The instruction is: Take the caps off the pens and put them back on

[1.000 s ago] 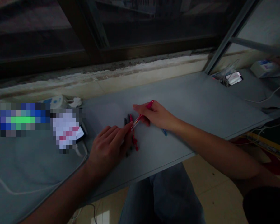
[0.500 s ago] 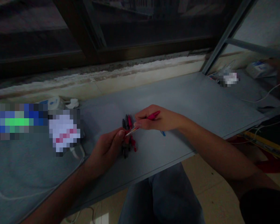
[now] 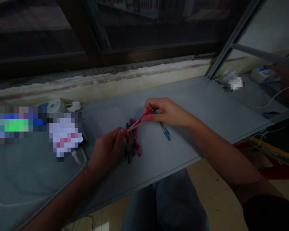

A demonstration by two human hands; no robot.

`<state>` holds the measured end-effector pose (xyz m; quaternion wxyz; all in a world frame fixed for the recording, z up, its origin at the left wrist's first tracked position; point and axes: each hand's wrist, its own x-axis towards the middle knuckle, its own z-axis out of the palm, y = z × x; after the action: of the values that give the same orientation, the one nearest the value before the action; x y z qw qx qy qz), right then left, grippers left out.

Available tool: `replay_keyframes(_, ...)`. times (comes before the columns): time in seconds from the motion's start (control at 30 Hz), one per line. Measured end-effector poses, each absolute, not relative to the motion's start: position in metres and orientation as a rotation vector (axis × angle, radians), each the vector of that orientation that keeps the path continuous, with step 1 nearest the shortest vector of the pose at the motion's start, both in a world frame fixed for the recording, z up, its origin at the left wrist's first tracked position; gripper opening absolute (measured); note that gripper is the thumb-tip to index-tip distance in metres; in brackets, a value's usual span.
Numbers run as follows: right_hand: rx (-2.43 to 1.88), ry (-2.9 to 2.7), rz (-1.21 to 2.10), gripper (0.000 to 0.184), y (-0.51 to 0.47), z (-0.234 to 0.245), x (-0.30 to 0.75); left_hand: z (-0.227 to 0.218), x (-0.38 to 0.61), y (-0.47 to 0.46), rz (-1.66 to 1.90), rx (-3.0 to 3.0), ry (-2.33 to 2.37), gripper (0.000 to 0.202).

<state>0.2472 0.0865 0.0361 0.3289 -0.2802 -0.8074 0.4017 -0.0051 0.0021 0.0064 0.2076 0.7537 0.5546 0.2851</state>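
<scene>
Across the grey bench (image 3: 197, 96), a heap of pens (image 3: 132, 144) lies at twelve o'clock, and my left hand (image 3: 106, 150) and right hand (image 3: 167, 112) both pinch a red pen (image 3: 139, 121) just above it, so one slackened grip could drop it and scatter the heap.

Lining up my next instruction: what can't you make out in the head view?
Head view:
- The pile of pens: count unclear, they overlap in dim light.
- The red pen, between left hand and right hand: right hand hides its end.
- The white patch and blue-green patch: pixelation hides the objects.
</scene>
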Motion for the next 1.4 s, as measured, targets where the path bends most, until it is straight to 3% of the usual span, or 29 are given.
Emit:
replay_keyframes(0.1, -0.668, -2.015, 1.079, 0.042, 0.086, 0.035, 0.245, 0.005, -0.006, 0.004, 0.829, 2.068, 1.582, 0.043)
replay_keyframes(0.2, -0.795, -2.061, 1.096, 0.032, 0.085, 0.035, 0.245, 0.003, -0.008, 0.004, 0.839, 2.059, 1.578, 0.043)
replay_keyframes(0.27, -0.870, -2.125, 1.100, 0.035, 0.085, 0.034, 0.247, 0.001, -0.009, 0.005, 0.825, 2.057, 1.586, 0.043)
replay_keyframes(0.37, -0.779, -2.128, 1.153, 0.026, 0.090, 0.032, 0.251, 0.000, -0.009, 0.006, 0.809, 2.048, 1.601, 0.045)
replay_keyframes(0.43, -0.742, -2.085, 1.174, 0.040, 0.092, 0.031, 0.253, 0.001, -0.009, 0.006, 0.826, 2.051, 1.602, 0.045)
replay_keyframes(0.63, -0.808, -2.091, 1.242, 0.020, 0.094, 0.030, 0.255, -0.001, -0.008, 0.007, 0.835, 2.065, 1.567, 0.042)
replay_keyframes(0.7, -0.745, -1.998, 1.276, 0.047, 0.094, 0.030, 0.254, -0.003, -0.008, 0.008, 0.838, 2.062, 1.578, 0.043)
replay_keyframes(0.73, -0.758, -1.962, 1.298, 0.050, 0.094, 0.029, 0.254, -0.004, -0.008, 0.008, 0.841, 2.061, 1.579, 0.043)
replay_keyframes(0.83, -0.897, -1.968, 1.329, 0.028, 0.095, 0.028, 0.252, -0.004, -0.007, 0.009, 0.854, 2.060, 1.569, 0.044)
replay_keyframes(0.9, -0.907, -1.960, 1.332, 0.033, 0.096, 0.028, 0.251, -0.004, -0.007, 0.009, 0.849, 2.063, 1.557, 0.043)
replay_keyframes(1.17, -0.720, -1.725, 1.430, 0.023, 0.099, 0.035, 0.253, -0.002, -0.007, 0.008, 0.839, 2.230, 1.443, 0.033)
replay_keyframes(1.33, -0.689, -1.596, 1.395, 0.035, 0.100, 0.035, 0.253, -0.004, -0.008, 0.008, 0.820, 2.230, 1.399, 0.031)
replay_keyframes(1.4, -0.706, -1.524, 1.348, 0.032, 0.101, 0.035, 0.253, -0.004, -0.008, 0.008, 0.825, 2.231, 1.390, 0.028)
